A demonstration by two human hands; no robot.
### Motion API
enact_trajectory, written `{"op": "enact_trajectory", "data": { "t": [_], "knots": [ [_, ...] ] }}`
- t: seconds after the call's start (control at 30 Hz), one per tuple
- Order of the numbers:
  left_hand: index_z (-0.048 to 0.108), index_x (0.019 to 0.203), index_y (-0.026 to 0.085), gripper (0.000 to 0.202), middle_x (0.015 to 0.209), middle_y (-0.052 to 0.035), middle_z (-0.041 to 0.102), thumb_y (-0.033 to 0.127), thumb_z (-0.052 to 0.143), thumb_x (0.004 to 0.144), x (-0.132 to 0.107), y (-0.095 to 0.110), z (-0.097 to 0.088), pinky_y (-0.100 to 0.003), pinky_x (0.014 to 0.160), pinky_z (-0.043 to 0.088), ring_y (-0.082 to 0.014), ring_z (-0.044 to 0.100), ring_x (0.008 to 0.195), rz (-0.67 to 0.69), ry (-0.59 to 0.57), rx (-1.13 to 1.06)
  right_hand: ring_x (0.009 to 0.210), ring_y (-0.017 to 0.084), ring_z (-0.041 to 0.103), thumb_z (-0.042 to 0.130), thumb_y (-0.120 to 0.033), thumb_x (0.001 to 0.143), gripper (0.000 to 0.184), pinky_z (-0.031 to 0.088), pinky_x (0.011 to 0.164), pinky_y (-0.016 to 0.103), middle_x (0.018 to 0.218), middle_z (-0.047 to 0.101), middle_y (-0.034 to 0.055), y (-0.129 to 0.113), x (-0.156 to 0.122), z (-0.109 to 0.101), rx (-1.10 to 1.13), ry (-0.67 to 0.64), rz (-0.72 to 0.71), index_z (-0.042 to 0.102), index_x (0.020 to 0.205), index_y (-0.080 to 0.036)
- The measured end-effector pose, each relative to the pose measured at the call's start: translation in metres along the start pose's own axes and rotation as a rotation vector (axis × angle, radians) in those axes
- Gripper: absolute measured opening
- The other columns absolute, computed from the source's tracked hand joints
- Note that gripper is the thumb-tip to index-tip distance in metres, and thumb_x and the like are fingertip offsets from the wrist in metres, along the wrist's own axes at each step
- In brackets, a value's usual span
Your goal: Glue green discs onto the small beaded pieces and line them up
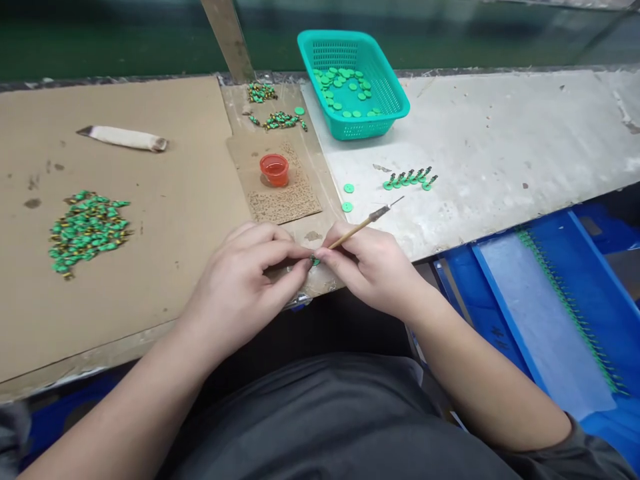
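My left hand (245,280) is closed, its fingertips pinching a small green part (315,261) at the bench's near edge. My right hand (373,267) is closed too. It touches the same green part with its fingertips and holds a thin brush (367,220) whose tip points up and to the right. Both hands meet over a strip of cardboard (280,153). A small red cup (274,169) of liquid stands on that strip just beyond my hands.
A heap of green-and-gold parts (87,230) lies on the left cardboard. A teal basket (353,83) with green discs stands at the back. A short row of finished parts (410,179) and two loose discs (347,197) lie right of centre. A blue tray (550,300) holds a long row.
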State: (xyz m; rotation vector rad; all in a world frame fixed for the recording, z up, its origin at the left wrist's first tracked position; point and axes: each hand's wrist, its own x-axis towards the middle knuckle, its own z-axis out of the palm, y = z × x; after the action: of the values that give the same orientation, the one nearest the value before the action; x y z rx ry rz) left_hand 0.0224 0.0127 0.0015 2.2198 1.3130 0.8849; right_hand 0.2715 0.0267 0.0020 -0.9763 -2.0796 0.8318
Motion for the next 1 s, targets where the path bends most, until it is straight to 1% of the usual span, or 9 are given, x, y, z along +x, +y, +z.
{"op": "enact_trajectory", "data": {
  "t": [0.2, 0.37, 0.47, 0.53, 0.6, 0.77, 0.87, 0.93, 1.0],
  "knots": [
    [0.093, 0.109, 0.032, 0.023, 0.1, -0.0026, 0.081, 0.04, 0.072, 0.112, -0.001, 0.0, 0.001, -0.038, 0.093, 0.056, -0.0221, 0.073, 0.096, -0.016, -0.01, 0.004, 0.091, 0.021, 0.077, 0.064, -0.032, 0.124, 0.025, 0.062, 0.089, 0.033, 0.097, 0.081, 0.0023, 0.002, 0.0, 0.004, -0.02, 0.015, -0.046, 0.069, 0.101, -0.026],
    [0.092, 0.106, 0.035, 0.025, 0.102, -0.0047, 0.083, 0.047, 0.071, 0.111, 0.0, 0.0, 0.002, -0.044, 0.093, 0.058, -0.0257, 0.074, 0.097, -0.055, -0.024, -0.007, 0.091, 0.021, 0.077, 0.061, -0.032, 0.125, 0.023, 0.063, 0.092, 0.034, 0.1, 0.082, 0.0014, -0.002, 0.002, 0.006, -0.051, -0.014, -0.048, 0.068, 0.103, -0.029],
    [0.091, 0.104, 0.034, 0.026, 0.102, -0.0049, 0.083, 0.048, 0.07, 0.111, 0.002, 0.0, 0.001, -0.044, 0.091, 0.057, -0.0258, 0.074, 0.097, -0.044, -0.03, -0.013, 0.096, 0.022, 0.08, 0.06, -0.032, 0.124, 0.022, 0.065, 0.096, 0.036, 0.105, 0.084, 0.0023, -0.004, 0.005, 0.007, -0.036, -0.02, -0.031, 0.069, 0.105, -0.029],
    [0.091, 0.103, 0.032, 0.025, 0.101, -0.0044, 0.083, 0.045, 0.07, 0.11, 0.004, 0.001, 0.0, -0.042, 0.091, 0.058, -0.0249, 0.075, 0.096, -0.041, -0.042, -0.015, 0.094, 0.022, 0.08, 0.062, -0.033, 0.123, 0.024, 0.066, 0.093, 0.036, 0.102, 0.083, 0.0032, -0.006, 0.004, 0.008, -0.016, 0.001, 0.008, 0.069, 0.1, -0.028],
    [0.091, 0.104, 0.031, 0.024, 0.101, -0.004, 0.084, 0.044, 0.071, 0.109, 0.006, 0.002, -0.001, -0.041, 0.093, 0.058, -0.0246, 0.076, 0.096, -0.048, -0.059, -0.015, 0.09, 0.021, 0.08, 0.065, -0.036, 0.122, 0.027, 0.066, 0.088, 0.035, 0.097, 0.082, 0.0033, -0.008, -0.001, 0.008, 0.033, 0.087, 0.068, 0.069, 0.097, -0.027],
    [0.088, 0.104, 0.032, 0.021, 0.101, -0.0027, 0.088, 0.044, 0.072, 0.109, 0.003, 0.006, -0.006, -0.041, 0.094, 0.058, -0.0256, 0.079, 0.097, -0.09, -0.054, -0.024, 0.082, 0.02, 0.083, 0.072, -0.038, 0.121, 0.019, 0.069, 0.078, 0.034, 0.096, 0.081, 0.0023, -0.018, -0.035, 0.004, 0.126, 0.43, 0.221, 0.073, 0.105, -0.027],
    [0.088, 0.116, 0.033, 0.02, 0.114, -0.0034, 0.091, 0.041, 0.071, 0.11, -0.001, 0.009, -0.01, -0.04, 0.098, 0.061, -0.0262, 0.083, 0.105, -0.097, -0.058, -0.038, 0.078, 0.02, 0.083, 0.074, -0.032, 0.118, 0.015, 0.068, 0.075, 0.034, 0.092, 0.083, 0.0016, -0.023, -0.058, -0.003, 0.062, 0.483, 0.205, 0.075, 0.104, -0.028],
    [0.088, 0.125, 0.034, 0.022, 0.118, -0.0035, 0.091, 0.043, 0.074, 0.111, -0.002, 0.011, -0.013, -0.038, 0.097, 0.062, -0.0254, 0.083, 0.106, -0.078, -0.059, -0.05, 0.076, 0.02, 0.084, 0.075, -0.028, 0.117, 0.014, 0.068, 0.074, 0.034, 0.091, 0.084, 0.0016, -0.025, -0.071, -0.009, 0.011, 0.493, 0.195, 0.075, 0.103, -0.028],
    [0.089, 0.121, 0.035, 0.019, 0.114, -0.0023, 0.091, 0.046, 0.077, 0.111, -0.001, 0.012, -0.015, -0.036, 0.097, 0.062, -0.0239, 0.084, 0.103, -0.034, -0.052, -0.057, 0.075, 0.02, 0.084, 0.075, -0.026, 0.116, 0.013, 0.068, 0.072, 0.034, 0.09, 0.085, 0.0016, -0.025, -0.082, -0.014, -0.024, 0.504, 0.205, 0.077, 0.103, -0.028]
  ]
}}
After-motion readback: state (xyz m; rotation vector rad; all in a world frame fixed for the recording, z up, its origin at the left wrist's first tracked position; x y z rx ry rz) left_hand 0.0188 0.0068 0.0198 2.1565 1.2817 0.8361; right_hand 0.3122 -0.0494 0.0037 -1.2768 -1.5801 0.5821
